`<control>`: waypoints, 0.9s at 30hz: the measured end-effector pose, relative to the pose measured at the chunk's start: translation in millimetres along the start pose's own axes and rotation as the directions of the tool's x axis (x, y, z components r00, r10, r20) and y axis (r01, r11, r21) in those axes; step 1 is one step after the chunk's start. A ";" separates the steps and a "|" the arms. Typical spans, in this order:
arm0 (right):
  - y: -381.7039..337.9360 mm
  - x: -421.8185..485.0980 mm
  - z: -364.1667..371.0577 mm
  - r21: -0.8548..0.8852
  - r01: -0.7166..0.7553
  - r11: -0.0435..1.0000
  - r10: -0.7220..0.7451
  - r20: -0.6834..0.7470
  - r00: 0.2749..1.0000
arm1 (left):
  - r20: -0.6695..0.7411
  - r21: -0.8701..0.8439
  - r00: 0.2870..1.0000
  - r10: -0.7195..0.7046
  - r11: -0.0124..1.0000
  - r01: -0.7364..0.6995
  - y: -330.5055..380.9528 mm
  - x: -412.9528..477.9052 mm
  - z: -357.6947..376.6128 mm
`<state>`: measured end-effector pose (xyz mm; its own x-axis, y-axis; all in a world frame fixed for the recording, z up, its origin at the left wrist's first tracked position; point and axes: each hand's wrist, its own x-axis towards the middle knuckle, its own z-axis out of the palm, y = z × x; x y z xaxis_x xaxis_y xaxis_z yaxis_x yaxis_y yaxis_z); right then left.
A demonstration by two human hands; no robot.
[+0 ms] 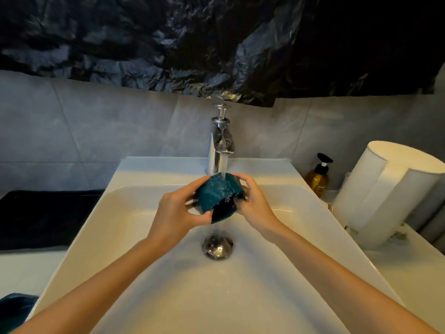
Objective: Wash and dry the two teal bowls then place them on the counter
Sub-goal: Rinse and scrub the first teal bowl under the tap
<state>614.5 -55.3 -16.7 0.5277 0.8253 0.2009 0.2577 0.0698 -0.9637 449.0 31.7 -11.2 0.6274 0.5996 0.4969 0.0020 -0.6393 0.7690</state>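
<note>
A teal bowl (216, 195) is held tipped over the white sink (149, 237), its outside turned up under the running water from the chrome faucet (220, 141). My left hand (178, 210) grips its left side, thumb near the lower rim. My right hand (252, 201) holds the right side, fingers curled over the rim. The bowl's dark opening faces down towards me. A second teal object (14, 309), partly cut off, shows at the bottom left corner; I cannot tell whether it is the other bowl.
A dark towel (45, 218) lies on the counter left of the sink. An amber pump bottle (317, 177) and a white cylindrical container (390, 194) stand at the right. The drain (218, 247) is below the bowl. Black plastic sheeting (216, 44) covers the wall above.
</note>
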 end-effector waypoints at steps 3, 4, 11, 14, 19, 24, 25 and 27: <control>-2.4 5.6 -1.7 -0.082 -0.065 0.995 0.065 -0.005 0.998 | -0.043 -0.112 0.965 -0.258 0.961 0.252 3.6 6.7 6.1; -3.5 7.5 -1.7 -0.143 -0.066 0.988 0.061 -0.038 0.997 | -0.029 -0.173 0.934 -0.355 0.922 0.345 3.7 9.3 8.2; -9.1 -7.8 -2.1 -0.425 0.228 0.876 -0.255 -0.008 0.967 | 0.027 -0.402 0.793 -0.608 0.720 0.566 9.2 20.2 11.6; -22.6 -25.1 -4.4 -0.723 0.423 0.546 -0.400 0.219 0.890 | 0.014 -0.446 0.795 -0.606 0.708 0.548 15.0 22.5 8.7; -35.0 -51.7 3.3 -0.842 0.483 0.240 -0.321 0.400 0.858 | -0.015 -0.428 0.798 -0.602 0.725 0.539 27.3 20.2 10.6; -33.5 -39.5 7.6 -0.786 0.618 0.027 -0.300 0.583 0.755 | 0.091 -0.357 0.808 -0.583 0.738 0.573 30.2 13.6 16.6; -32.4 -36.8 6.4 -0.795 0.603 -0.063 -0.297 0.592 0.749 | 0.093 -0.347 0.810 -0.579 0.744 0.571 28.5 13.0 17.3; -30.4 -35.6 4.9 -0.826 0.527 -0.199 -0.263 0.563 0.783 | 0.081 -0.330 0.811 -0.579 0.753 0.570 24.8 12.3 18.3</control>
<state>583.9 -84.0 4.6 -0.1105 0.9436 0.3121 0.8954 -0.0418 0.4432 471.1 14.3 6.6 0.5712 0.8174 -0.0746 0.1024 0.0192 0.9946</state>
